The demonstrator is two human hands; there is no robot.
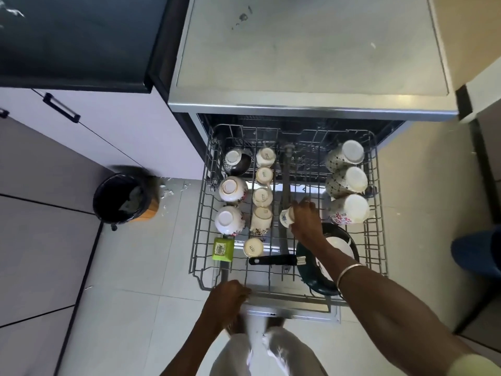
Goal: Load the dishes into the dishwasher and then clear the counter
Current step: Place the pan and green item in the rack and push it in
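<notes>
Fingers (303, 210) of the right hand (306, 222) wrapped around a small patterned cup (285, 217) at the middle of the pulled-out dishwasher rack (375, 213), left hand (226, 298) gripping the rack's near edge, upturned cups and bowls left, mugs far right, dark frying pan (306, 270) near right.

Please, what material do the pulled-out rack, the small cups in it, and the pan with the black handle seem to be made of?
The rack looks like metal wire with a grey coating: thin, uniform rods in a grid. The small cups seem glazed ceramic: glossy cream walls, stamped unglazed-looking bases. The pan appears dark-coated metal, perhaps enamel or non-stick; its handle looks like matte black plastic, though the picture cannot confirm this.
</notes>
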